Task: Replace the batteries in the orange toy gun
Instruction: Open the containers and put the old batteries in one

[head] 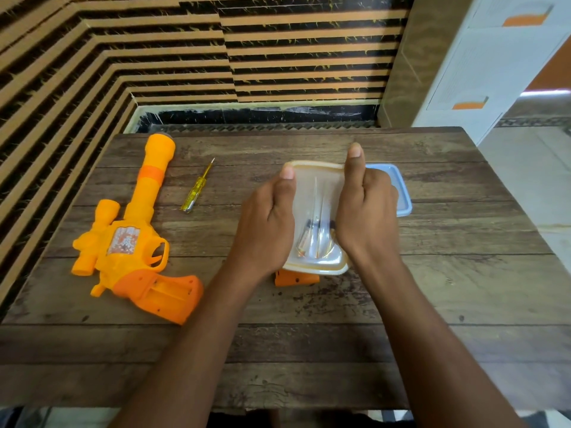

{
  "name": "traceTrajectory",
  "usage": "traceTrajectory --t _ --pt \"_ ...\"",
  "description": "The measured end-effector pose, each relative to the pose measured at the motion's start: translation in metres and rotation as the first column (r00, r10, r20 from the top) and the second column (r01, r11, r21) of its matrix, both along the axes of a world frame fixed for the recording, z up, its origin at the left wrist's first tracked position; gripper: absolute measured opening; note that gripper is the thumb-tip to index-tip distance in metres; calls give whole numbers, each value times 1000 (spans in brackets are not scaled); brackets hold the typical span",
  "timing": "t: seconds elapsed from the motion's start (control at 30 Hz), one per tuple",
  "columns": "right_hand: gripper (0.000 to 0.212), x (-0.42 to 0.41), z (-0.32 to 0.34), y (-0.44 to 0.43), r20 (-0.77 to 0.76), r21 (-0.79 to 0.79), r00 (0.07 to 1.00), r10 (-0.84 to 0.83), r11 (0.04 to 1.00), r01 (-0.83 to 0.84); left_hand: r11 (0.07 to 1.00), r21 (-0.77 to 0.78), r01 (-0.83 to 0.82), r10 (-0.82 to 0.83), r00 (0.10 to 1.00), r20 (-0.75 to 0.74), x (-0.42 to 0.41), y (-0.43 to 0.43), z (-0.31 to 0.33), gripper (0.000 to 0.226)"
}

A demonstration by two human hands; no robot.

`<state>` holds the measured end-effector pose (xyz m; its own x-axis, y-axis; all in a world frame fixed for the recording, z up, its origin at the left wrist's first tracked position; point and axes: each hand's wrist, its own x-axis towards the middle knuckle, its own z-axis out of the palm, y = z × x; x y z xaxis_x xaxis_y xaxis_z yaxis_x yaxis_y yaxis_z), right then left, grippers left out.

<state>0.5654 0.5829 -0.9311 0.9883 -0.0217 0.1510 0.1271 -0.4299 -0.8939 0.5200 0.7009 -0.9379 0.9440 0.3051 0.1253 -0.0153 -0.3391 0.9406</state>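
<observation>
Orange toy gun lies flat on the table, well to the left of both hands, its handle's battery bay uncovered.

The left hand and right hand each grasp one side of a clear plastic box, thumbs stretched along its top; batteries show through it between the palms. An orange cover piece peeks out just below the box. A yellow screwdriver lies between the gun's barrel and the left hand. A blue lid sits behind the right hand on the wooden table.
</observation>
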Motion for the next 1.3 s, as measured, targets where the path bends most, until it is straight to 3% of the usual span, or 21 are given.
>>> traceTrajectory --t 0.07,0.13,0.3,0.43,0.57,0.83,0.97,1.07,1.2,1.3 --pt "63 -2 0 2 11 -10 1000 10 1000 -10 995 -93 -37 31 998 -62 -1 -1 1 32" --pt "63 -4 -1 5 40 -30 999 26 999 -24 990 -125 -72 61 994 -93 -3 -4 5 35" --pt "58 -7 -9 9 134 -64 989 57 997 -49 973 100 -206 212 976 -53 -2 0 5 57" --pt "53 -16 -16 13 116 -117 983 140 985 -127 937 -25 -348 347 938 -11 8 7 7 56" --pt "52 -15 -18 17 120 -160 984 134 981 -115 913 -149 -381 380 924 -35 11 5 4 54" --pt "63 1 -19 14 15 -98 1000 -17 995 18 976 -19 -218 217 974 -69 10 4 -16 40" --pt "44 2 -24 10 -19 -125 1000 -17 992 14 963 54 -263 267 959 -98 17 9 -26 27" --pt "28 4 -29 8 -22 -113 1000 -2 994 0 960 31 -280 281 952 -121 17 6 -29 38" --pt "29 7 -32 10 -30 -81 999 -20 997 18 956 14 -293 293 950 -105 18 2 -28 67" --pt "30 8 -30 10 -1 -102 999 -40 994 39 966 79 -246 253 964 -86 19 0 -27 60"
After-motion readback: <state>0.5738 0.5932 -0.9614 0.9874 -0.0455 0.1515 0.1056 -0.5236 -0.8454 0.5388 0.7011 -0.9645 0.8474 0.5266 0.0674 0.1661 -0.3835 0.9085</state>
